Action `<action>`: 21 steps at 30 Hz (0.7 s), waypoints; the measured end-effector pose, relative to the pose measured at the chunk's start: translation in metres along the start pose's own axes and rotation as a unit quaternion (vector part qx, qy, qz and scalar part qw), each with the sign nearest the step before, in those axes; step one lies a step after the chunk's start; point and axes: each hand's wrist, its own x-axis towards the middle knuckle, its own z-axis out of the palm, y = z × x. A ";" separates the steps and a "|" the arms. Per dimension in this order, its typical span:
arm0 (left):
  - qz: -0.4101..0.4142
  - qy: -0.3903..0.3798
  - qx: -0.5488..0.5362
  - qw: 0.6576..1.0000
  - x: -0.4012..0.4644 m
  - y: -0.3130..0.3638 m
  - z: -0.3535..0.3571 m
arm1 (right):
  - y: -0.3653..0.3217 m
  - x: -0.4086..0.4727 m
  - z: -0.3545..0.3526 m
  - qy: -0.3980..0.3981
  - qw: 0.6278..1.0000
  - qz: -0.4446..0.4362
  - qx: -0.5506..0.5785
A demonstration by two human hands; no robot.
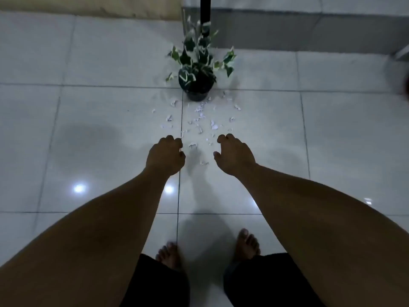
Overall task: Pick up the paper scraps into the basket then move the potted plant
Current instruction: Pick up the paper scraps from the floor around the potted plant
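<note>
hovering left hand (166,155), right hand (234,155) over paper scraps (200,120); seemingly unlabelled.

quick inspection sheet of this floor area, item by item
surface: glossy pale tiled floor, light glare spots
job's things: paper scraps scattered in front of the potted plant, which stands upright; basket not seen
clutter: nothing seen
grippers: left hand and right hand curled, above the floor near the closest scraps, holding nothing visible
cables: nothing seen
surroundings: black pole behind the plant, grey step beyond, bare feet below
</note>
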 end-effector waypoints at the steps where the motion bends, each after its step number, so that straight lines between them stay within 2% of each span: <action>1: 0.001 -0.008 -0.002 1.000 0.006 -0.003 0.021 | 0.003 0.010 0.022 -0.006 1.000 0.002 0.017; 6: 0.002 0.019 -0.039 0.999 0.046 -0.029 0.153 | 0.031 0.071 0.146 -0.033 0.997 0.019 0.069; 8: 0.016 0.049 -0.044 0.998 0.057 -0.038 0.191 | 0.042 0.089 0.179 -0.037 0.996 0.013 0.075; 11: 0.024 0.049 -0.063 0.997 0.063 -0.047 0.234 | 0.056 0.113 0.216 -0.048 0.994 0.004 0.095; 15: 0.004 0.018 -0.061 0.998 0.060 -0.048 0.259 | 0.052 0.136 0.224 -0.013 0.995 -0.036 0.095; 18: 0.001 -0.024 -0.036 0.999 0.057 -0.046 0.253 | 0.041 0.132 0.221 0.009 0.996 -0.025 0.086; 21: 0.002 -0.033 -0.013 0.999 0.056 -0.050 0.237 | 0.042 0.114 0.231 0.003 0.998 -0.012 0.062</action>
